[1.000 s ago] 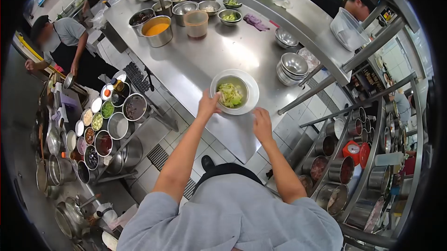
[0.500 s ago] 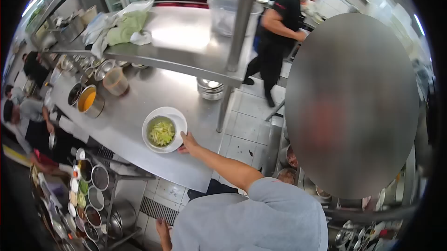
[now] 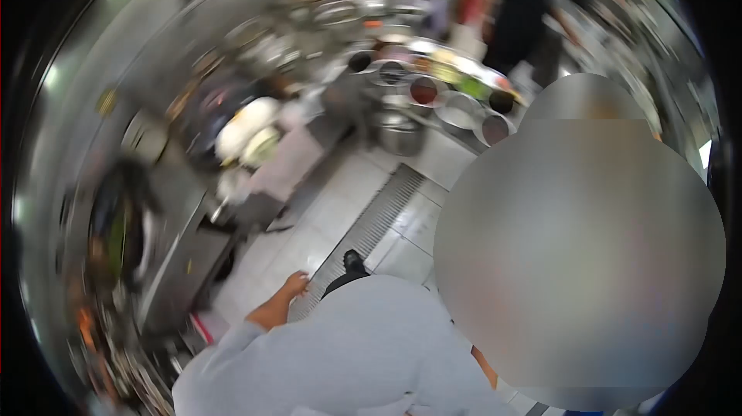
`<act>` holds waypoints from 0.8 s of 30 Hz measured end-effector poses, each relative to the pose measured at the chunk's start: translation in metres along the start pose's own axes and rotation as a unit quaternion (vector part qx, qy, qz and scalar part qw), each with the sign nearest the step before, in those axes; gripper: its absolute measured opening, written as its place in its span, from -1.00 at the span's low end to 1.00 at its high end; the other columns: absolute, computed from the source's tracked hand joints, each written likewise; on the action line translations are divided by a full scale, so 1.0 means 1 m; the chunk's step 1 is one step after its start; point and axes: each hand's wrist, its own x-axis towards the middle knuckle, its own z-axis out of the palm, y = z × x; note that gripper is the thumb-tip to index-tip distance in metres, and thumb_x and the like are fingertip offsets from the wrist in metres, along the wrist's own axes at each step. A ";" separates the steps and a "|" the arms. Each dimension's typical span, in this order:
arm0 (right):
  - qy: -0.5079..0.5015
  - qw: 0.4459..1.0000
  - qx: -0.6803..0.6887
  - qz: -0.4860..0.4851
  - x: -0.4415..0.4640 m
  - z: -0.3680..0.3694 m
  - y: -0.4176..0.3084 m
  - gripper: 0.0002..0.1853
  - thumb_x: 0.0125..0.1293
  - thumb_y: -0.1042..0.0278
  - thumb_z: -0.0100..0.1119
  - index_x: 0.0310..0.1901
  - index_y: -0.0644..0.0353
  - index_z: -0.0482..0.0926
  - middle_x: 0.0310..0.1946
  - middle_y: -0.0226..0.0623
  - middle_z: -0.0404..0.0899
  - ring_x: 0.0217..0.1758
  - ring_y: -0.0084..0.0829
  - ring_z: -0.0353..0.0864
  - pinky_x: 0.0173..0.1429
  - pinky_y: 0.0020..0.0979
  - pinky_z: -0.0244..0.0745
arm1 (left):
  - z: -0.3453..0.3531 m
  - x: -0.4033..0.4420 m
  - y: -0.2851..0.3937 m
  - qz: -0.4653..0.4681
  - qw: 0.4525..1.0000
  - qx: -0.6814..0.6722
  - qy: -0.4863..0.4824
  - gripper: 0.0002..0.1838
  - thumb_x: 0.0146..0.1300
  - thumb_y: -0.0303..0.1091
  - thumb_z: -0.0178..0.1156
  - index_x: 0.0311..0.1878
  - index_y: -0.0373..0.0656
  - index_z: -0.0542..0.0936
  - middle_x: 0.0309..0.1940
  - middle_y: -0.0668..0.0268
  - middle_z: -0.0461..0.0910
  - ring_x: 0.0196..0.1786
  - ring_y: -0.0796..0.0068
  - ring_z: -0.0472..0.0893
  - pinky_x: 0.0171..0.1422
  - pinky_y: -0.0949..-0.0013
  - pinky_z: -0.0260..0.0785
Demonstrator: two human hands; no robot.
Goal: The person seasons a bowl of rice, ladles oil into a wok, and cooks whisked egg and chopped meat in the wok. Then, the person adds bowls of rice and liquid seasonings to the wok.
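My left hand (image 3: pixel 297 285) hangs in front of my body over the tiled floor, touching nothing that I can see. Its fingers look loosely apart, though motion softens their outline. Only a strip of my right forearm (image 3: pixel 485 367) shows at my side; the hand itself is hidden behind the large blurred patch. Below my left hand runs a metal floor grate (image 3: pixel 371 219), and my black shoe (image 3: pixel 353 261) is beside it.
Ahead, a station holds several round containers of sauces and ingredients, among them a red-brown one (image 3: pixel 424 91). A steel pot (image 3: pixel 401 132) stands beneath. Steel counters (image 3: pixel 182 261) line the left. A person in a dark apron (image 3: pixel 519 18) is at the far end.
The view has swung to the left, away from the steel table. My right hand was at a white plate holding a bowl of chopped greens; that plate is out of view.
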 end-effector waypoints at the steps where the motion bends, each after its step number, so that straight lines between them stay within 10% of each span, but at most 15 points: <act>1: -0.066 0.993 -0.092 0.015 0.006 0.024 0.017 -0.35 0.45 0.00 0.06 0.45 0.10 0.19 0.12 -0.21 0.53 0.03 -0.36 0.58 0.00 -0.29 0.56 | 0.006 -0.006 -0.002 -0.009 1.000 -0.018 -0.013 -0.54 0.26 -0.25 0.15 0.23 -0.12 0.47 -0.27 0.08 0.63 -0.47 0.27 0.66 -0.47 0.25 0.55; 4: -0.274 0.914 -0.300 0.007 0.020 0.058 0.051 -0.44 0.48 -0.04 -0.07 0.30 0.24 0.37 0.07 -0.24 0.58 0.06 -0.36 0.57 0.02 -0.30 0.54 | 0.007 -0.008 -0.015 0.089 0.993 0.069 0.020 -0.55 0.21 -0.30 0.17 0.19 -0.13 0.50 -0.26 0.19 0.64 -0.41 0.33 0.64 -0.37 0.24 0.55; 8: -0.312 0.855 -0.413 0.033 0.060 0.092 0.006 -0.52 0.49 0.02 -0.13 -0.14 0.31 0.61 -0.24 -0.23 0.67 -0.16 -0.29 0.64 -0.03 -0.33 0.53 | -0.010 0.003 -0.012 0.207 0.963 0.061 0.161 -0.55 0.20 -0.31 0.15 0.18 -0.15 0.50 -0.28 0.20 0.64 -0.45 0.36 0.63 -0.31 0.28 0.52; 10: -0.244 0.866 -0.437 -0.013 0.087 0.128 -0.028 -0.47 0.47 0.05 -0.13 -0.49 0.30 0.60 -0.58 -0.28 0.60 -0.47 -0.27 0.59 -0.18 -0.30 0.52 | -0.037 -0.016 0.042 0.093 0.977 -0.081 0.172 -0.72 0.29 -0.24 0.11 -0.04 -0.20 0.59 -0.42 0.15 0.62 -0.44 0.31 0.63 -0.29 0.24 0.46; 12: -0.179 0.877 -0.446 -0.033 0.120 0.143 -0.036 -0.80 0.37 0.29 0.09 -0.13 0.24 0.57 -0.55 -0.39 0.51 -0.47 -0.54 0.53 -0.24 -0.43 0.48 | -0.065 -0.005 0.060 0.111 0.959 0.008 0.260 -0.72 0.31 -0.20 0.12 -0.19 -0.25 0.63 -0.45 0.09 0.62 -0.37 0.19 0.64 -0.24 0.17 0.44; 16: -0.136 0.834 -0.506 -0.172 0.159 0.223 -0.099 -0.46 0.27 0.41 0.23 0.30 0.17 0.38 -0.22 -0.28 0.57 -0.16 -0.41 0.60 -0.07 -0.36 0.52 | -0.128 -0.005 0.140 0.192 0.919 -0.127 0.320 -0.70 0.39 -0.21 0.07 -0.32 -0.27 0.56 -0.55 0.13 0.53 -0.48 0.37 0.47 -0.29 0.25 0.37; 20: -0.062 0.819 -0.516 -0.245 0.188 0.230 -0.144 -0.41 0.19 0.44 0.23 0.29 0.21 0.37 0.08 -0.02 0.49 -0.04 -0.21 0.59 0.08 -0.25 0.50 | -0.174 0.004 0.173 0.282 0.918 -0.180 0.212 -0.80 0.37 -0.40 0.09 0.00 -0.21 0.50 -0.44 0.39 0.48 -0.38 0.59 0.47 -0.30 0.45 0.36; 24: 0.134 0.859 -0.417 -0.267 0.256 0.167 -0.163 -0.39 0.16 0.38 0.24 0.30 0.15 0.38 0.07 -0.06 0.51 -0.09 -0.28 0.60 0.05 -0.27 0.51 | -0.198 0.021 0.156 0.220 0.965 0.087 0.115 -0.73 0.30 -0.35 0.18 0.04 -0.17 0.52 -0.34 0.20 0.58 -0.32 0.33 0.57 -0.16 0.30 0.44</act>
